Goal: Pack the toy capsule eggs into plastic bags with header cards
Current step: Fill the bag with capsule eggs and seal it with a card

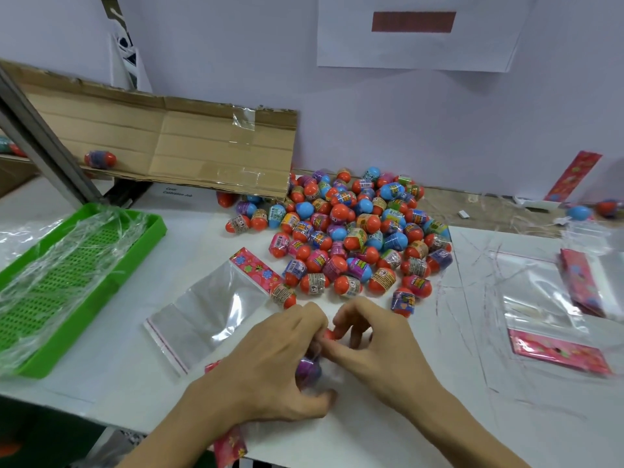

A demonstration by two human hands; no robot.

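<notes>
Left hand (270, 359) curled in a grip round a purple egg (308, 368) inside a bag, at 6 o'clock on the bench (371, 430). Right hand (373, 346) touching it, fingers pinching a red egg (330, 334) just above. Header card (229, 445) poking out under the left wrist. Egg pile (354, 238) at 12 o'clock. Empty bag (216, 307) with card at 10 o'clock, touching the pile's near edge. More bags (540, 298) at 3 o'clock. Green tray (148, 231) at 9 o'clock; cardboard (169, 143) at 11 o'clock.
</notes>
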